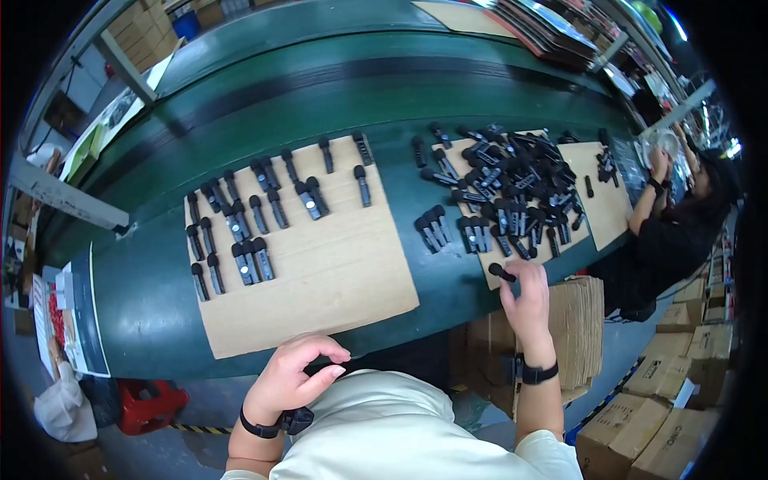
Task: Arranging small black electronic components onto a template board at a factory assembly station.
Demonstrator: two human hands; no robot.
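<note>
In my right hand is a small black microphone with a round foam head, pinched at the near edge of a heaped cardboard sheet. Beyond it lies a jumbled pile of similar microphones, with several set side by side along its left edge. My left hand hovers by the table's near edge, thumb apart from the curled fingers and nothing visible between them. Just past it lies a brown cardboard sheet, with microphones laid out in loose rows over its far and left parts.
The green table runs from left to right. Stacked flat cardboard stands below its edge, right of my right arm. Cartons and a co-worker are at the right. A red stool sits at lower left; a metal post juts in.
</note>
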